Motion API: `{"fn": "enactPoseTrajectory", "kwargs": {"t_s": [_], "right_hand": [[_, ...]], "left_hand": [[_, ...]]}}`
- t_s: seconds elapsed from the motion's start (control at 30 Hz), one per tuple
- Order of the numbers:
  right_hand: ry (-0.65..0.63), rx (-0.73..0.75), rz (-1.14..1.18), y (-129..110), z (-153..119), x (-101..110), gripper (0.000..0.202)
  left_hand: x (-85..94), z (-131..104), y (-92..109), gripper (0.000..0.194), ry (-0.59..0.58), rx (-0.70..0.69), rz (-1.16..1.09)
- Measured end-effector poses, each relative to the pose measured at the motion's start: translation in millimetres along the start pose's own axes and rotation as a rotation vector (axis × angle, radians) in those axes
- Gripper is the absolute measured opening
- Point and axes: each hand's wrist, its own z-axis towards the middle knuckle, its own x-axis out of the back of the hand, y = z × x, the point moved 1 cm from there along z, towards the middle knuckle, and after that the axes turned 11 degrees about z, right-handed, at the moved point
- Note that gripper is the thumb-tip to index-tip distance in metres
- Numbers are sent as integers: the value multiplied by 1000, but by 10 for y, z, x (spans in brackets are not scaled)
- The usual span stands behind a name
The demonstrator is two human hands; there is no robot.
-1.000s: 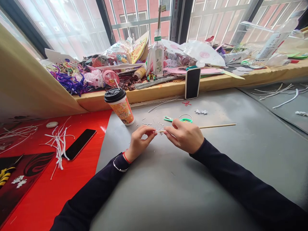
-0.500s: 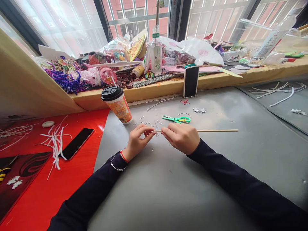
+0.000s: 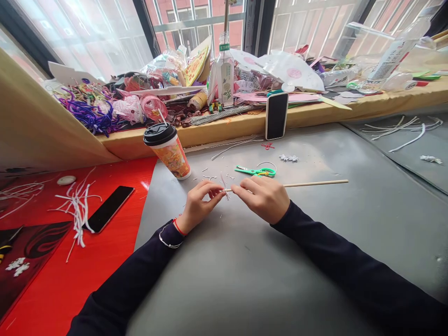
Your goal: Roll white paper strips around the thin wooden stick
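My right hand (image 3: 264, 195) is closed around a thin wooden stick (image 3: 315, 183), whose long end reaches out to the right. At the stick's left tip, my left hand (image 3: 200, 203) pinches a small white cord piece (image 3: 227, 196) with loose ends; its exact shape is too small to tell. Just beyond my right hand lie green scissors (image 3: 255, 171), partly hidden behind its fingers. Small white scraps (image 3: 210, 178) are scattered on the grey mat (image 3: 245, 280) beyond my left hand.
A lidded paper cup (image 3: 170, 154) stands back left. A phone (image 3: 276, 115) leans against the cluttered sill (image 3: 315, 114). Another phone (image 3: 110, 208) and white cords (image 3: 80, 210) lie on the red surface (image 3: 115, 252). White knots (image 3: 289, 158) and a red knot (image 3: 268, 146) sit farther back.
The stick's right end has tilted up slightly, and my right hand has turned a little with it. The whole view has shifted slightly.
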Motion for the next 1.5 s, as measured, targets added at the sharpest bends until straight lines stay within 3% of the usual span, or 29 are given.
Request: {"fn": "enactPoseTrajectory", "kwargs": {"t_s": [0.23,0.47,0.67,0.83,1.17,1.5], "right_hand": [[-43,-90,217,6,-46,-104,27],[-93,-248,468,31,-61,-127,32],[-104,-341,608,29,-62,-172,23],[-75,-348,648,27,-66,-213,20],[-3,-394,757,15,-45,-206,15],[-17,-344,568,-5,-78,-223,18]], "left_hand": [[-7,5,-1,9,-33,44,-67],[-49,11,-2,18,-214,335,-400],[-40,32,73,21,-274,443,-393],[-54,21,126,20,-236,414,-384],[-49,-19,148,16,-299,488,-458],[-38,-14,153,15,-364,705,-606]]}}
